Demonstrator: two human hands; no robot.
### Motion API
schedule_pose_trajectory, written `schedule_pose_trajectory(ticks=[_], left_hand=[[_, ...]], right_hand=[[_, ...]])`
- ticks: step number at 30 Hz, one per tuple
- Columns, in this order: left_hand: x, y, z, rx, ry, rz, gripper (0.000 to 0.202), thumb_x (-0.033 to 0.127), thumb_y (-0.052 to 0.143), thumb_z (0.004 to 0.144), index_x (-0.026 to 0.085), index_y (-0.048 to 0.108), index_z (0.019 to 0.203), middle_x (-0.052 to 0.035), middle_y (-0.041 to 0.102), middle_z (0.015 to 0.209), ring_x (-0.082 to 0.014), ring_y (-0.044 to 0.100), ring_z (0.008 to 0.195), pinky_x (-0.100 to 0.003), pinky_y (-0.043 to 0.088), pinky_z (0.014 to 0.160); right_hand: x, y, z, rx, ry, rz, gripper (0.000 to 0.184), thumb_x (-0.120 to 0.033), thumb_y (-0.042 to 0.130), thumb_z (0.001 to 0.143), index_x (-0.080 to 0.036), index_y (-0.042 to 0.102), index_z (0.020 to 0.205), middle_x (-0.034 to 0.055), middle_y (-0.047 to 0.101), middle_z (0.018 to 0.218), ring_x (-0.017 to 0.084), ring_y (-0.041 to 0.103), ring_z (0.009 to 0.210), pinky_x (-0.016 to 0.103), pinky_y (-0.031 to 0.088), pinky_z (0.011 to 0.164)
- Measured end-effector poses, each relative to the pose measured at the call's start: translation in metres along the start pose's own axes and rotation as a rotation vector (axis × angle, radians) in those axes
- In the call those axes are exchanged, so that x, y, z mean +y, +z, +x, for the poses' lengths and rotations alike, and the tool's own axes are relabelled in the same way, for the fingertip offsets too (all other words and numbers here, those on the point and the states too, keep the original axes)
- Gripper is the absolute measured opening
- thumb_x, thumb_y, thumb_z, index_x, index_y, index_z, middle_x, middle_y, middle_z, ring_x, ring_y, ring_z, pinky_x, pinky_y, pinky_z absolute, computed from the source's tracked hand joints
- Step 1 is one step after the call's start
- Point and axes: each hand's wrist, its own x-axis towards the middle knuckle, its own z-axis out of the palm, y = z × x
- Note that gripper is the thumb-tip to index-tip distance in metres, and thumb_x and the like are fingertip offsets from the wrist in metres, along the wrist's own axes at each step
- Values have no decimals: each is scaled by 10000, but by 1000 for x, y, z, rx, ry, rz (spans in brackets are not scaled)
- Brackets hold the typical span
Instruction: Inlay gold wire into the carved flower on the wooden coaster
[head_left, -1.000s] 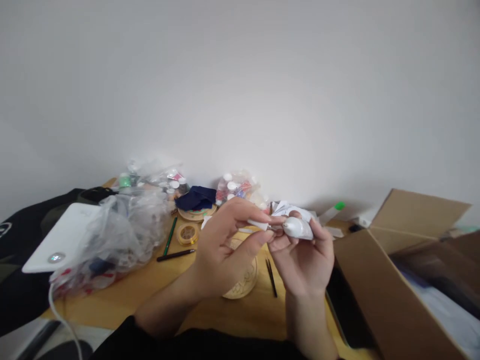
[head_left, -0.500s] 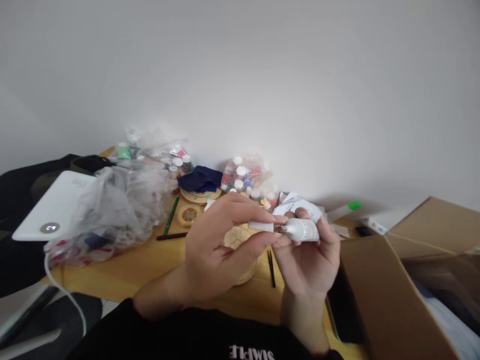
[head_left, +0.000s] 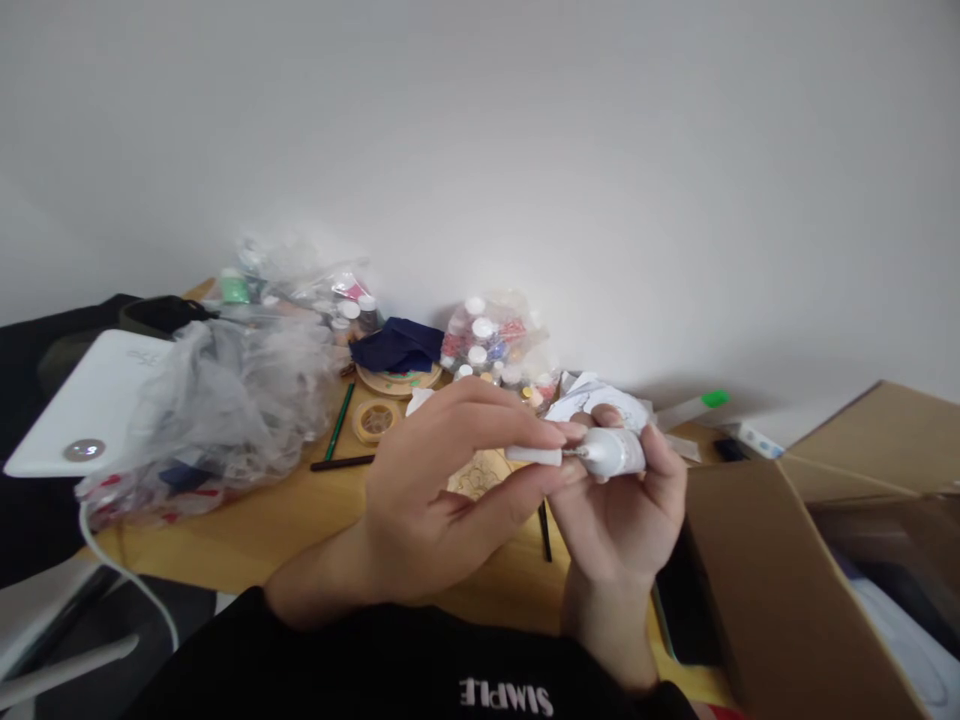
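My left hand [head_left: 442,490] pinches a slim white cap [head_left: 534,456] between thumb and fingers. Its end sits right at the tip of a small white bottle [head_left: 616,452] with a narrow nozzle, lying on its side. My right hand [head_left: 619,525] holds that bottle in its fingers, the nozzle pointing left toward the cap. Whether cap and nozzle touch I cannot tell. Below and behind the hands, a round wooden disc [head_left: 480,474] with line markings lies on the table, partly hidden by my left hand.
Plastic bags [head_left: 255,400] and a white power bank [head_left: 90,400] fill the left. A bag of small jars [head_left: 495,345] leans at the wall, near dark blue cloth [head_left: 397,345]. A green pencil [head_left: 341,420] and a tape roll [head_left: 375,422] lie nearby. An open cardboard box [head_left: 780,580] stands right.
The cap and the bottle have shifted slightly right within the view, still held end to end. The head view has moved a little, so the background sits slightly differently.
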Motion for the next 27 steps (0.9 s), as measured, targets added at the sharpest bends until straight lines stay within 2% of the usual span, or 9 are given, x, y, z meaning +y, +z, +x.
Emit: schedule_pose_trajectory(ticks=[4, 7, 11, 15, 21, 27], left_hand=[[1, 0, 0, 11, 21, -1, 209, 93, 716, 822, 194, 660, 995, -4, 733, 929, -143, 700, 822, -286, 605, 755], [3, -2, 1, -4, 39, 101, 222, 90, 731, 803, 207, 669, 982, 1, 725, 908, -136, 695, 821, -252, 593, 719], [4, -6, 3, -79, 55, 299, 170, 128, 696, 842, 227, 670, 978, -3, 732, 899, -137, 688, 810, -257, 582, 707], [3, -9, 4, -139, 24, 364, 151, 141, 681, 859, 236, 669, 975, 15, 730, 883, -130, 680, 802, -254, 570, 697], [1, -7, 4, -148, -2, 305, 137, 178, 698, 862, 256, 661, 968, 38, 726, 867, -122, 675, 789, -249, 558, 685], [-2, -6, 3, -175, -12, 301, 137, 166, 698, 858, 241, 652, 963, 38, 718, 870, -115, 671, 809, -244, 558, 719]], right_hand=[[-1, 1, 2, 10, 5, 10, 244, -402, 783, 633, -208, 656, 711, -59, 535, 617, 57, 545, 595, 170, 516, 613], [-4, -2, 3, -24, -52, -53, 236, -407, 761, 647, -202, 652, 688, -53, 500, 592, 61, 492, 535, 191, 477, 533], [-10, -7, 1, -22, -249, -205, 220, -423, 698, 688, -206, 666, 695, -32, 497, 585, 99, 513, 557, 243, 464, 542], [-15, -9, -2, -16, -450, -329, 179, -380, 637, 723, -207, 685, 724, -10, 552, 626, 124, 548, 603, 272, 452, 565], [-22, -10, 0, -187, -454, -389, 173, -370, 612, 774, -224, 700, 744, -19, 530, 573, 122, 510, 549, 275, 420, 514], [-23, -12, -1, -179, -448, -395, 169, -367, 598, 788, -230, 695, 770, -20, 508, 582, 120, 480, 546, 273, 400, 506]])
